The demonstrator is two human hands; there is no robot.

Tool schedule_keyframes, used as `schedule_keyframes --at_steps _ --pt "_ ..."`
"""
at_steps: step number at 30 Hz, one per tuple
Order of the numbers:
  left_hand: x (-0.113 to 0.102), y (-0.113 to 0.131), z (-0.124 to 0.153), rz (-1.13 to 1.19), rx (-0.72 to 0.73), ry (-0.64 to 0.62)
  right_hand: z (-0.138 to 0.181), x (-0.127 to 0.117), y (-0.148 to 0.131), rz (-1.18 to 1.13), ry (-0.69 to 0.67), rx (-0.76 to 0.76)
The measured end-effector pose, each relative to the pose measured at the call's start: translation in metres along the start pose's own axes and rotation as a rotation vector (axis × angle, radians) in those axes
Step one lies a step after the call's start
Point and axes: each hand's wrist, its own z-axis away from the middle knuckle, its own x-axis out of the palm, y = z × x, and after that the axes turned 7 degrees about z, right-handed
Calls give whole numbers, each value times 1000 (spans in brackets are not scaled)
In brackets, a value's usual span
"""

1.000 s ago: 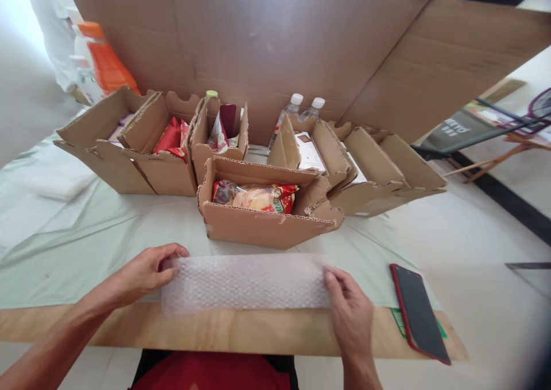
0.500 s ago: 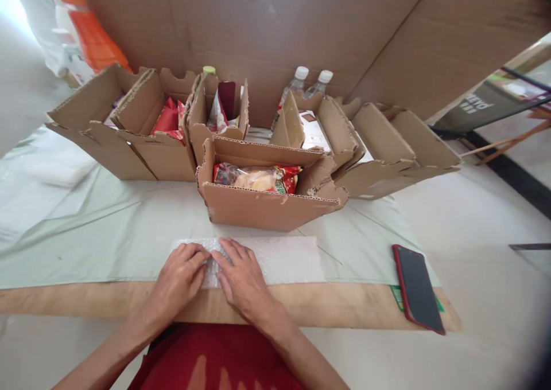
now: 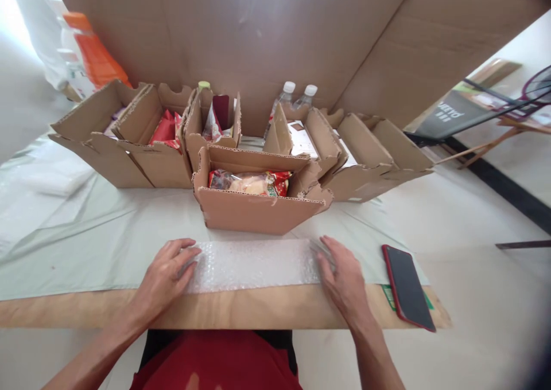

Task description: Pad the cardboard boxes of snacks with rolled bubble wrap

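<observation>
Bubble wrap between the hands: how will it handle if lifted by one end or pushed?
Probably floppy: the bubble wrap is a thin plastic sheet, so its free end would likely droop. Likely light for its size, given the air bubbles. It may slide if pushed, since it lies flat on smooth-looking cloth.

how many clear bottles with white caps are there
2: a left bottle and a right bottle, side by side behind the cardboard boxes; others may be hidden there.
</observation>
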Motion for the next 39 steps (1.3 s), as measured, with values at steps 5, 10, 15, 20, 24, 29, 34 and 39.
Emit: schedule_keyframes --at_steps 5,10,15,20,24,29,34,39 --pt "6 -16 -3 -229 -26 9 -21 12 -30 -80 -70 -13" --pt "10 -8 5 -93 -62 51 -7 -12 -38 -117 -10 -26" --pt "-2 -10 39 216 -235 56 1 -49 -87 -286 92 -145" --pt "-29 -7 82 465 -507 10 -21 -77 -168 -381 150 -575" --pt "-45 15 109 727 -780 167 -52 -87 -240 -384 100 -925" --pt "-54 32 115 876 -1033 266 -102 -60 -324 -261 129 -1153" --pt "-60 37 102 1278 -1104 388 -110 -35 -301 -447 77 -985" --pt "-63 33 97 1413 -995 292 -42 -23 -215 -426 -308 -868"
